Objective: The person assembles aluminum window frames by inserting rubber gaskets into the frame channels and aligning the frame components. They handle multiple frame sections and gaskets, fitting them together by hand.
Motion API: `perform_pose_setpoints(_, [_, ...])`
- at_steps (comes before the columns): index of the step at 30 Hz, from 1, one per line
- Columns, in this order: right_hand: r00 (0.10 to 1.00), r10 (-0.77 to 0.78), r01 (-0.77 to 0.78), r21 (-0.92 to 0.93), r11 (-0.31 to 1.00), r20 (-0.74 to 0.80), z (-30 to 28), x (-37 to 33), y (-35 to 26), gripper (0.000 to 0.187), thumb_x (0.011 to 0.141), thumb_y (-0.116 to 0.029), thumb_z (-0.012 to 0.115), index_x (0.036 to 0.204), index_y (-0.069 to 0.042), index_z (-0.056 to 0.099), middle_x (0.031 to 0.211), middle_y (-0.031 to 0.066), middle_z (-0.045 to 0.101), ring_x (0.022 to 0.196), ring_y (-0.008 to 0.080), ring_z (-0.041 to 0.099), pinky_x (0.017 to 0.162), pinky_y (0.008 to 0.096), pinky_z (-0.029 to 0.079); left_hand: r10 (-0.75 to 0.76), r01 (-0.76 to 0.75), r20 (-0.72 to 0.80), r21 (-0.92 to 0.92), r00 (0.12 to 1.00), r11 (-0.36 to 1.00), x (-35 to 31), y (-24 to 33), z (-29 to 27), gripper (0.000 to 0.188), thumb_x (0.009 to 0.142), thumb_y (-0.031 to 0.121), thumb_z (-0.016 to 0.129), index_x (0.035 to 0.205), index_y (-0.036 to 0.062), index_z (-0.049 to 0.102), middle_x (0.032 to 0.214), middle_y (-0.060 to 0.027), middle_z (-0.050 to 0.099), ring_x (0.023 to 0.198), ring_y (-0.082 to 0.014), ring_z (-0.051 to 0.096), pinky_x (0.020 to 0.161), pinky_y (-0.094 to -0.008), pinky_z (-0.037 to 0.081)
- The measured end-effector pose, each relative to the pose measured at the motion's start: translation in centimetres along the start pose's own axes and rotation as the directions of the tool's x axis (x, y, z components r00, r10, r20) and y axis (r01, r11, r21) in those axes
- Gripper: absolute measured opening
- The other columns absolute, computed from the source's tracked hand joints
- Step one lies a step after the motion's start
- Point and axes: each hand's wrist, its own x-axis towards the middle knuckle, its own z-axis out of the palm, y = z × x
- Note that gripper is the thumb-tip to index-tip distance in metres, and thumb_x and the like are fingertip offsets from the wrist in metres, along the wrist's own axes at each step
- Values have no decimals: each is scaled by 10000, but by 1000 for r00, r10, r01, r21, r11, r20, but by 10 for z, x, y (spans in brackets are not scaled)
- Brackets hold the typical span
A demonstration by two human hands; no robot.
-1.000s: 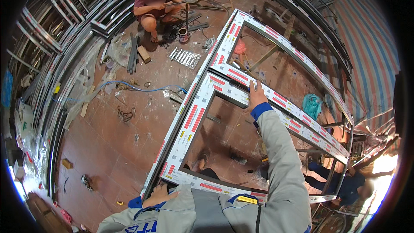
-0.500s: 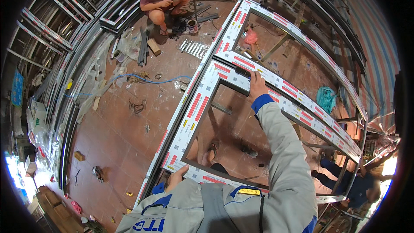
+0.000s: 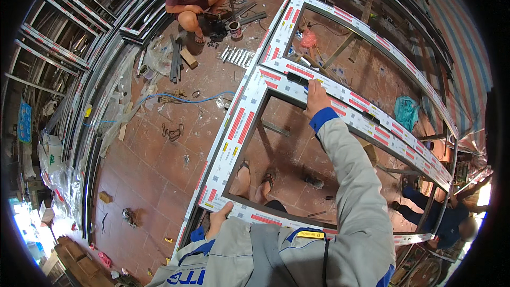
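Observation:
A near panel frame (image 3: 228,149), its profiles covered in white and red protective film, lies within a larger frame of the same kind. My right hand (image 3: 317,99) reaches across the opening and closes round the panel's far rail, fingers over its outer edge. At the near left corner my left hand (image 3: 218,220) grips the panel, thumb on top and the other fingers partly hidden. Just beyond the right hand runs a neighbouring panel frame (image 3: 340,91), with a dark gap showing between the two.
A person (image 3: 194,0) squats at the far left by a paint can (image 3: 235,30). Another person (image 3: 443,223) is at the right edge. A blue hose (image 3: 186,99), dark bars (image 3: 176,58) and a wooden block (image 3: 188,58) lie on the tiled floor. Stacked profiles line the left side.
The near panel has shifted slightly left against the outer frame, and the dark strip along its left side has narrowed. Both hands keep their grip. My view has moved a little.

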Motion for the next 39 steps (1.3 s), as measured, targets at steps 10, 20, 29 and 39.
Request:
perform_pose_setpoints(10, [999, 36, -36, 29, 999, -2, -6, -5, 2, 1083, 585, -6, 927, 1527, -54, 395, 1567, 215, 479, 1273, 454, 593, 1090, 493, 554, -6, 6, 83, 7, 997, 1000, 21, -15, -4, 452, 988, 84, 837, 1407, 33, 674, 1318, -82, 740, 1162, -225, 714, 1006, -407, 577])
perform_pose_setpoints(20, [998, 68, -69, 55, 996, 19, -13, -4, -3, 1056, 612, 14, 915, 1530, -65, 402, 1569, 210, 495, 1267, 452, 604, 1077, 497, 568, 84, -87, 54, 48, 995, 995, 40, -39, -23, 465, 979, 98, 851, 1402, 31, 670, 1305, -99, 740, 1164, -242, 718, 988, -432, 589])
perform_pose_setpoints(29, [1000, 31, -31, -15, 999, -3, -2, -4, 6, 1111, 589, -5, 932, 1550, -54, 376, 1582, 202, 489, 1276, 444, 594, 1105, 486, 549, -5, 6, 9, -70, 1000, 998, 40, -36, -11, 447, 971, 59, 846, 1386, 39, 681, 1259, -104, 759, 1095, -242, 743, 924, -421, 610])
perform_pose_setpoints(39, [1000, 23, -23, -34, 999, -1, 0, -12, 4, 1174, 588, -19, 946, 1585, -47, 327, 1600, 221, 459, 1263, 460, 589, 1097, 494, 542, -3, -2, -78, -61, 997, 998, 10, -16, -35, 471, 955, 64, 859, 1385, 18, 670, 1267, -67, 737, 1114, -205, 714, 973, -383, 572])
